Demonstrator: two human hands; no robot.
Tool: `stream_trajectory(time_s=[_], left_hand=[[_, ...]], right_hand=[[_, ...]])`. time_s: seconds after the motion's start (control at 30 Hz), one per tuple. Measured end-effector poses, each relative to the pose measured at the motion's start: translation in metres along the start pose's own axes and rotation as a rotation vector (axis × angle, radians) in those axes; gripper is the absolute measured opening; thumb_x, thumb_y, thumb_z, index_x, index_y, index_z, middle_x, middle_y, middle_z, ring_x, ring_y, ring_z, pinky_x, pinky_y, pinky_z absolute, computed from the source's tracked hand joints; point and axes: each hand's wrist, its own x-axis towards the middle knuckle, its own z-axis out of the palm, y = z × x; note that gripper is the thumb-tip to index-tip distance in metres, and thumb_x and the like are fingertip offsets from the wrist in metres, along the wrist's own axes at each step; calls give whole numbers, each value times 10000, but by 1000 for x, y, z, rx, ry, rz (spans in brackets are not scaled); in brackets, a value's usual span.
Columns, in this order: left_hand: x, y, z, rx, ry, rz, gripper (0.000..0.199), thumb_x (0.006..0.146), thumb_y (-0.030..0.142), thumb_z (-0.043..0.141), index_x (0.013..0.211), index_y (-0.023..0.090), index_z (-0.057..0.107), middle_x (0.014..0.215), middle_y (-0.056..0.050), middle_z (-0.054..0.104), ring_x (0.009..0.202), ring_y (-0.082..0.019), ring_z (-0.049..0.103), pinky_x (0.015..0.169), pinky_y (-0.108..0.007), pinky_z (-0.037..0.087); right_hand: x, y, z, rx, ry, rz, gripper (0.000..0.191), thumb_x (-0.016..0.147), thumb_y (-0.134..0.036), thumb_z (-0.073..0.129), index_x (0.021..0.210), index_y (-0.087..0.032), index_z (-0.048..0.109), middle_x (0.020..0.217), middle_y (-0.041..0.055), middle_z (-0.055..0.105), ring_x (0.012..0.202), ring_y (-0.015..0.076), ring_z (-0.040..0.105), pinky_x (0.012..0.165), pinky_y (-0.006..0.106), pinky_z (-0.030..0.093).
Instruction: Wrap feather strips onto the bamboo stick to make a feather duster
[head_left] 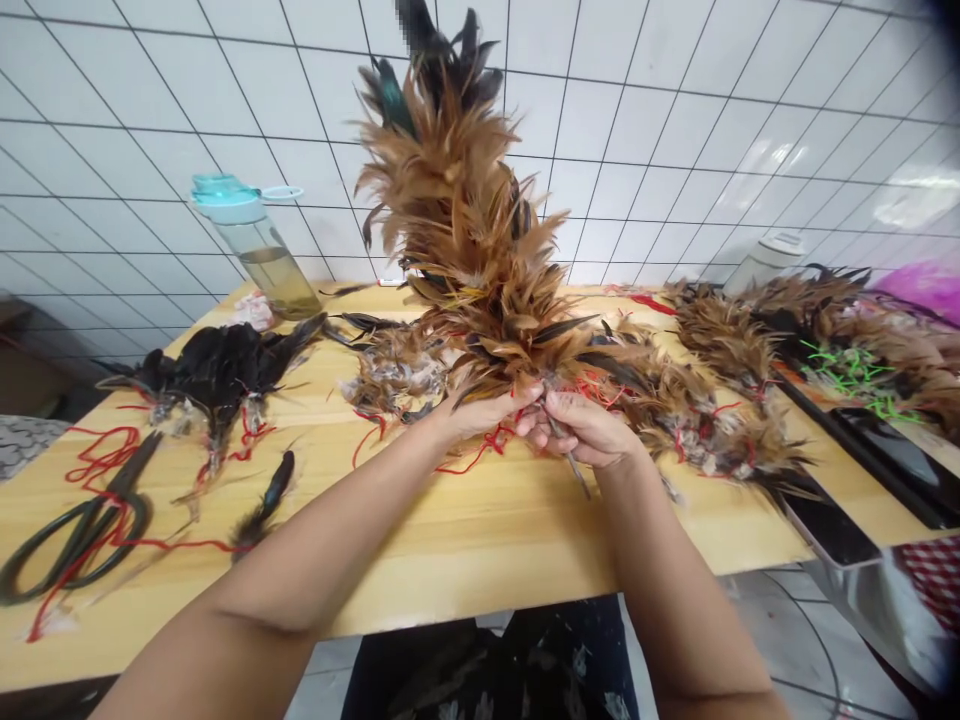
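Note:
A tall feather duster (465, 240), brown with dark tips at the top, leans up against the view of the tiled wall. Its thin stick (579, 474) pokes out below my hands. My left hand (499, 408) closes on the stick at the base of the feathers. Beside it, my right hand (589, 425) pinches the same stick, thumb and fingers together. Red string (491, 440) trails near both hands. Brown feather bunches (712, 435) tied with red lie right of my hands, and a loose pile of feathers (405, 370) lies to the left.
Black scissors (97, 525) lie at left, tangled with red string, near black feather bunches (225, 370). A water bottle (262, 250) stands at the back left, a white-lidded bottle (769, 260) at the back right. A phone (829, 520) rests by the right front edge.

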Motion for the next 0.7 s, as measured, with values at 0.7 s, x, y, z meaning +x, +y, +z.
stream_trajectory(time_s=[0.7], left_hand=[[11, -2, 18, -365, 224, 108, 319, 576, 341, 871, 772, 132, 733, 774, -28, 708, 745, -126, 626, 743, -248, 482]], right_hand=[[7, 15, 19, -1036, 871, -527, 310, 912, -364, 410, 650, -205, 458, 588, -4, 494, 558, 122, 429, 558, 255, 314]])
